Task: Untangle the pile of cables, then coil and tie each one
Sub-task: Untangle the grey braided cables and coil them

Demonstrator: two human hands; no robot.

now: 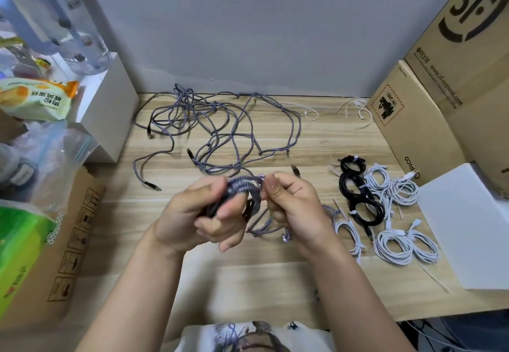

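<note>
head view, looking down at a wooden desk [248, 277]. the job looks past the halfway mark but not finished.

done so far, as it appears: a group of coiled and tied cables sits at the right of the desk. i count three black coils [358, 189], stacked close in a line, and about five white coils [396, 208] around them, though where they overlap the count is not sure.

in hand: a grey braided cable [245, 186] is held up above the middle of the desk. the left hand [192, 214] has its fingers curled round a bunch of loops, and the right hand [292, 203] pinches the cable just beside them, so both hands are closed on the same cable. a loose stretch hangs down between the hands to the desk. it seems to be midway through coiling, with no tie on it yet.

left to do: a loose tangle of grey braided cables [217, 125] lies spread at the back of the desk, near the wall. how many cables are in it i cannot tell; several plug ends show. thin white ties [355, 109] lie at the back right, at least two.
</note>
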